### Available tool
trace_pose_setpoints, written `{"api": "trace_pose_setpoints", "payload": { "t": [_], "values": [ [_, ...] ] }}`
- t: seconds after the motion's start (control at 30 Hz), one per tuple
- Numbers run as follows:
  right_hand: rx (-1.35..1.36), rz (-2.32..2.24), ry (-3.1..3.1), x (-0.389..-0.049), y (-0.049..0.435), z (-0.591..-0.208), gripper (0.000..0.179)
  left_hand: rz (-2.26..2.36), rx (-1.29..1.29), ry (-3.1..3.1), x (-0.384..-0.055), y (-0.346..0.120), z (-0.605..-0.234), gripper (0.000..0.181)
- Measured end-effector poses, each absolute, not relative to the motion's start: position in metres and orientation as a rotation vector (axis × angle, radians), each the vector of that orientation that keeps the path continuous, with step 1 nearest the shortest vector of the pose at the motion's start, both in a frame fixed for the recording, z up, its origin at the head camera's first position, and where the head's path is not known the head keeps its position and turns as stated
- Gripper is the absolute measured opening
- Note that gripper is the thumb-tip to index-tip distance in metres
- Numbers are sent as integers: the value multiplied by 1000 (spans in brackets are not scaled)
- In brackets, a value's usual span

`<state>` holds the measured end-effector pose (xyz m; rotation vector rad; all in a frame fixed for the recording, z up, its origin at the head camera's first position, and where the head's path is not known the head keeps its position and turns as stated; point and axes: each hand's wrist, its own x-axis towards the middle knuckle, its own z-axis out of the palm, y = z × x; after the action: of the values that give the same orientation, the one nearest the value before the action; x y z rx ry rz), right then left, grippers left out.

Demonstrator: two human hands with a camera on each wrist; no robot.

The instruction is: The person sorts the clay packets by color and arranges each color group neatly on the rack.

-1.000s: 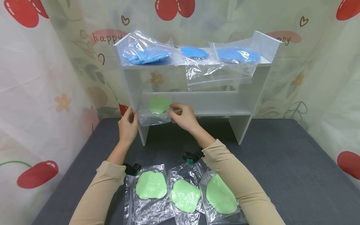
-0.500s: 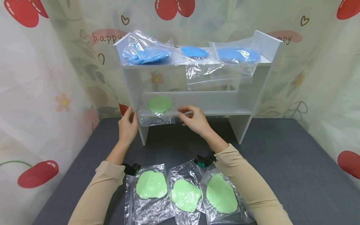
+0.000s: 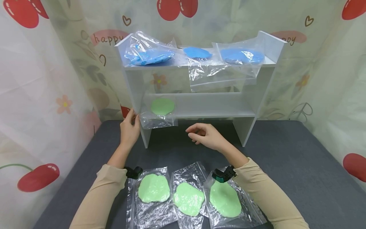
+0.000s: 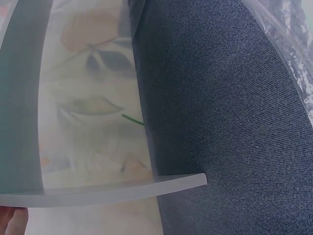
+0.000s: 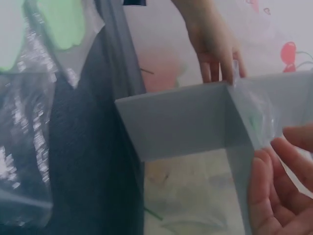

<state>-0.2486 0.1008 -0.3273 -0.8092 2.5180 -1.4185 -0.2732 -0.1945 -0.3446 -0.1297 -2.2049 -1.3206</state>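
Note:
My left hand (image 3: 129, 128) holds the left side panel of a white two-tier shelf (image 3: 220, 109); in the left wrist view, a bit of my fingers (image 4: 17, 223) shows beyond that panel. Right by the thumb, a clear zip bag with a flat green slime piece (image 3: 163, 106) lies on the lower tier, its front part hanging over the edge. My right hand (image 3: 208, 136) hovers in front of the shelf, loosely curled and holding nothing. In the right wrist view its fingers (image 5: 286, 193) appear close to the camera, with the bag's plastic (image 5: 261, 117) behind.
On the top tier lie three clear bags with blue pieces, a left one (image 3: 151, 57), a middle one (image 3: 197, 53) and a right one (image 3: 243, 56). Three bagged green pieces, including a left one (image 3: 153, 188), a middle one (image 3: 188, 199) and a right one (image 3: 225, 199), lie on the dark table (image 3: 297, 165).
My right hand has let go of the green piece's bag on the lower tier and moved back, right and down. The bag now lies still; my left hand has stayed at the panel.

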Motion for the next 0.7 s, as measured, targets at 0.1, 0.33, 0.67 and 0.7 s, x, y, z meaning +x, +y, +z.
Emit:
{"api": "trace_pose_setpoints", "payload": {
  "t": [0.1,0.33,0.67,0.7],
  "values": [
    [-848,-1353,2480,-245,111,-335,30,-1308,-125,-2204,-273,-194,-345,42],
    [-923,-1274,2346,-240,137,-353,35,-1279,-123,-2205,-273,-193,-345,41],
    [-1005,-1174,2279,-231,165,-373,43,-1291,-121,-2201,-272,-193,-344,42],
    [-1013,-1166,2264,-231,167,-375,45,-1291,-118,-2200,-273,-193,-344,42]
  ]
}}
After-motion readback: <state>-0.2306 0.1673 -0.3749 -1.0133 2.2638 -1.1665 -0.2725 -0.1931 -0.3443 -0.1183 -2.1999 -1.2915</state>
